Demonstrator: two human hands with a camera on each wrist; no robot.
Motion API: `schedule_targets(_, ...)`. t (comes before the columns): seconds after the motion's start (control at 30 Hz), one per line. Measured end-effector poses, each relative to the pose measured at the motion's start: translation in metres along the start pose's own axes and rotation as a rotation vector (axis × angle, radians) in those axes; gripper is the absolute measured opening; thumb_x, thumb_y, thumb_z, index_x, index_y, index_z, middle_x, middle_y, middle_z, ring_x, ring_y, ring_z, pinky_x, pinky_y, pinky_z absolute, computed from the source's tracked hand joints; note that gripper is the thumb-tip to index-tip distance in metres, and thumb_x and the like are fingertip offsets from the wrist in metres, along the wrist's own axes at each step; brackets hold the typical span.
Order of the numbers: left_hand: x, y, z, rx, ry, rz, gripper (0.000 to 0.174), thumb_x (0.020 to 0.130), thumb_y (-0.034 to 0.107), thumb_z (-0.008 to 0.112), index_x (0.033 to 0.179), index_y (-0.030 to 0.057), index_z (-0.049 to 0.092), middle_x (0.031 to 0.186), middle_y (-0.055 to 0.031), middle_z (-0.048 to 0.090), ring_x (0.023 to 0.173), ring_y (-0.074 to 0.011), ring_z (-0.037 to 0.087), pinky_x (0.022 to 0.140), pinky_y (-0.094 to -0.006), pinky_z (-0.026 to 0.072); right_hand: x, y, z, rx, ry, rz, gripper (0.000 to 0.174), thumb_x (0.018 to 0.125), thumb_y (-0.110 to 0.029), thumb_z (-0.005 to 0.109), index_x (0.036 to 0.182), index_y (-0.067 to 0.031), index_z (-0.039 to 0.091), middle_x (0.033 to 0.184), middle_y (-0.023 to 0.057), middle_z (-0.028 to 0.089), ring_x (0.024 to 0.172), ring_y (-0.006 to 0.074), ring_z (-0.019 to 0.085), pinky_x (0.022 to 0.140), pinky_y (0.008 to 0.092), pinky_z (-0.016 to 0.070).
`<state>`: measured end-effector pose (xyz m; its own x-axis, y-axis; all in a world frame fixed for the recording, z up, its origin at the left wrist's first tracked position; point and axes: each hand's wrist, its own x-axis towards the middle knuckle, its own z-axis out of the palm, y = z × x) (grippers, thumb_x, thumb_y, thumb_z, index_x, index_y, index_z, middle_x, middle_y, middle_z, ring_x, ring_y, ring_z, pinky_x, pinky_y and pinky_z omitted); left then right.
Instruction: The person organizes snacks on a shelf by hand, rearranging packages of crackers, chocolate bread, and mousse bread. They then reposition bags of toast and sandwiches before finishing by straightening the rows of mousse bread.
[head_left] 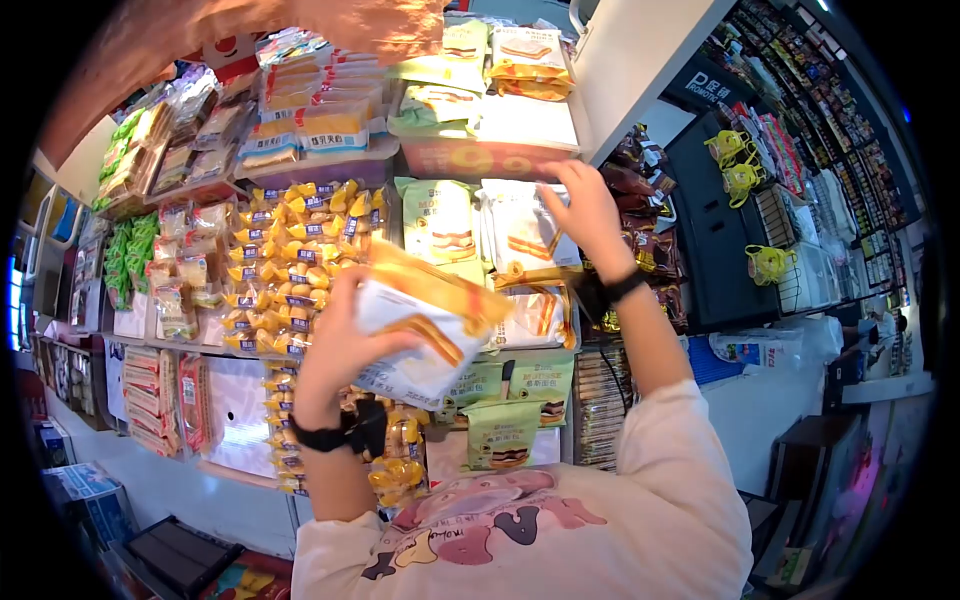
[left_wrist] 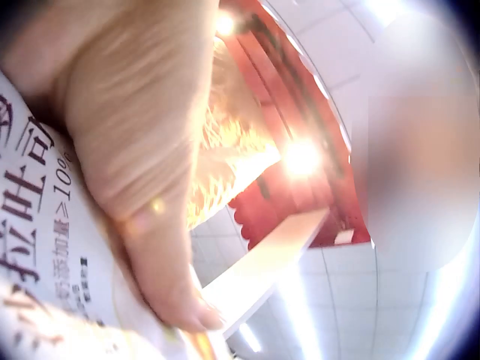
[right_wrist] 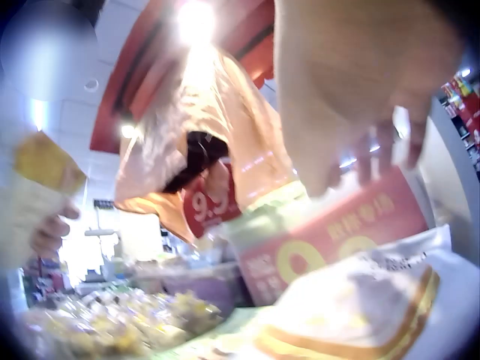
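Observation:
My left hand point(head_left: 332, 345) holds a white and yellow bag of sliced bread point(head_left: 415, 325), tilted, above the front of the display. In the left wrist view the thumb point(left_wrist: 154, 225) lies along its printed white face point(left_wrist: 45, 225). To the right, my right hand point(head_left: 590, 212) is over the far end of a matching white and yellow bread bag point(head_left: 520, 232) lying in the display. The right wrist view shows this hand point(right_wrist: 360, 97) above the bag point(right_wrist: 360, 300), fingers extended downward and nothing in them.
Green bread bags point(head_left: 440, 215) lie left of the white ones, more point(head_left: 500, 430) in front. Small yellow-wrapped breads point(head_left: 300, 250) fill the left compartment. Behind stands a raised tier with a red price board point(head_left: 480, 157). A white partition point(head_left: 640, 60) rises at the back right.

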<state>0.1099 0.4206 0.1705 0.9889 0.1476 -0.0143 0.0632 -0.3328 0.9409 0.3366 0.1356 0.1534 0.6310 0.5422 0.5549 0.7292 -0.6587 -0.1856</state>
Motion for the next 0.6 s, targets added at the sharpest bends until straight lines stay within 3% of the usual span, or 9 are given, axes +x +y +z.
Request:
schedule_targets(0.03,-0.004,-0.002,-0.005,-0.166,0.080,-0.008,0.075,0.064,0.031,0.086,0.119,0.0028,0.044,0.105,-0.0130,0.062,0.097,-0.0234,0.062,0.082,-0.0351,0.0507,-0.014,-0.002,-0.012,-0.009,-0.052,0.053,0.043,0.077,-0.028,0.072,0.116,-0.0136,0.060,0.109,0.0123,0.058,0.104,0.0315,0.055,0.088,0.0417,0.0466)
schedule_targets(0.07,-0.008,-0.003,-0.009,-0.331,0.157,-0.018,0.073,0.067,0.029,0.085,0.121,0.0031,0.043,0.108,-0.0115,0.061,0.099,-0.0218,0.062,0.083,-0.0343,0.0510,-0.029,-0.013,-0.028,0.008,-0.257,0.153,0.065,0.071,-0.039,0.077,0.126,-0.0134,0.054,0.125,0.0202,0.051,0.119,0.0404,0.046,0.097,0.0438,0.0425)
schedule_targets(0.1,-0.011,-0.004,-0.011,-0.495,0.233,-0.029,0.071,0.069,0.027,0.084,0.122,0.0034,0.043,0.111,-0.0100,0.060,0.100,-0.0202,0.061,0.084,-0.0336,0.0513,-0.047,-0.019,-0.036,-0.107,-0.433,0.119,0.080,0.067,-0.043,0.080,0.136,-0.0196,0.046,0.141,0.0221,0.037,0.130,0.0468,0.033,0.100,0.0538,0.0393)
schedule_targets(0.2,-0.006,-0.009,-0.008,-0.687,0.323,-0.073,0.062,0.078,0.020,0.078,0.125,0.0028,0.042,0.117,-0.0111,0.058,0.102,-0.0196,0.061,0.086,-0.0320,0.0520,-0.082,-0.037,-0.027,-0.123,-0.641,0.175,0.090,0.064,-0.039,0.083,0.141,-0.0353,0.036,0.153,0.0178,0.014,0.138,0.0487,0.014,0.091,0.0720,0.0355)
schedule_targets(0.3,0.000,-0.013,0.007,-0.877,0.329,-0.135,0.056,0.083,0.016,0.073,0.127,0.0020,0.041,0.117,-0.0121,0.058,0.101,-0.0199,0.062,0.085,-0.0321,0.0529,-0.095,-0.032,0.006,-0.098,-0.455,0.159,0.076,0.076,-0.027,0.075,0.141,-0.0358,0.037,0.148,0.0182,0.028,0.125,0.0465,0.040,0.088,0.0480,0.0503)
schedule_targets(0.4,0.002,-0.025,0.014,-0.962,0.275,-0.183,0.051,0.087,0.014,0.069,0.127,0.0019,0.040,0.117,-0.0131,0.057,0.101,-0.0208,0.062,0.083,-0.0324,0.0549,-0.082,-0.028,0.011,-0.158,-0.419,0.139,0.072,0.079,-0.024,0.072,0.141,-0.0358,0.037,0.144,0.0177,0.037,0.116,0.0431,0.050,0.085,0.0378,0.0530)
schedule_targets(0.5,0.001,-0.031,0.024,-0.963,0.253,-0.203,0.049,0.089,0.014,0.066,0.127,0.0013,0.039,0.117,-0.0138,0.057,0.101,-0.0218,0.062,0.081,-0.0331,0.0563,-0.071,-0.028,0.014,-0.159,-0.424,0.152,0.071,0.078,-0.023,0.073,0.140,-0.0305,0.040,0.143,0.0184,0.038,0.119,0.0396,0.048,0.091,0.0413,0.0487)
schedule_targets(0.53,0.002,-0.031,0.027,-0.945,0.247,-0.207,0.048,0.089,0.014,0.066,0.127,0.0013,0.039,0.117,-0.0138,0.057,0.100,-0.0218,0.062,0.081,-0.0332,0.0564,-0.072,-0.028,0.012,-0.175,-0.393,0.120,0.068,0.081,-0.026,0.070,0.141,-0.0340,0.039,0.143,0.0157,0.040,0.117,0.0394,0.050,0.087,0.0386,0.0519)
schedule_targets(0.6,0.003,-0.027,0.036,-0.898,0.252,-0.236,0.049,0.088,0.014,0.067,0.126,0.0015,0.038,0.116,-0.0137,0.057,0.099,-0.0209,0.062,0.080,-0.0326,0.0562,-0.077,-0.028,-0.001,-0.247,-0.343,0.103,0.063,0.083,-0.027,0.068,0.139,-0.0302,0.042,0.141,0.0164,0.042,0.119,0.0381,0.050,0.089,0.0373,0.0505)
